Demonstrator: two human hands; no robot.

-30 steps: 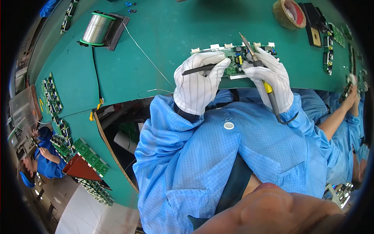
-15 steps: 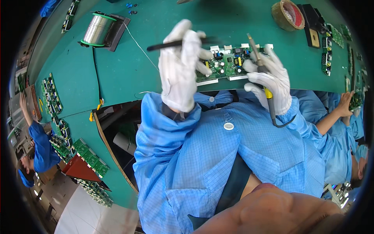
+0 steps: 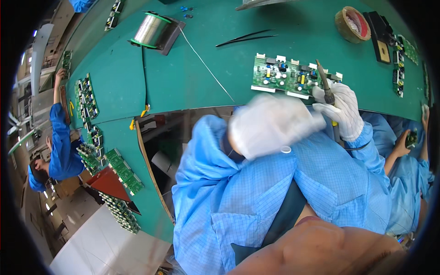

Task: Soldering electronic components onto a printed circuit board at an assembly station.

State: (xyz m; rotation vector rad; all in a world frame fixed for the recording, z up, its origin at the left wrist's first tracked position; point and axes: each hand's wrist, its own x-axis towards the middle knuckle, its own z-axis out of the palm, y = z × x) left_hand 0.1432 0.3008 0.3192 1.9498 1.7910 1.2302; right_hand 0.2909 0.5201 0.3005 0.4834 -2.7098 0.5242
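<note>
My right hand (image 3: 341, 107), in a white glove, grips a soldering iron (image 3: 326, 89) whose tip points up and away over the right end of the green circuit boards (image 3: 293, 75). These boards lie side by side near the table's front edge, white connectors along their far side. My left hand (image 3: 275, 126), also gloved in white, is a motion-smeared shape in front of my chest, nearer to me than the boards; its fingers cannot be made out. Black tweezers (image 3: 246, 38) rest on the green mat beyond the boards, touched by neither hand.
A solder wire spool (image 3: 151, 31) on a black stand is at the back left, its wire (image 3: 206, 65) trailing toward me. A tape roll (image 3: 352, 24) and a soldering iron stand (image 3: 378, 36) occupy the back right. More circuit boards (image 3: 123, 172) line the left. Co-workers (image 3: 64, 142) sit either side.
The black tweezers have left my left hand and now lie on the mat. My left hand has come back toward my chest. My right hand keeps the soldering iron; the whole view has shifted.
</note>
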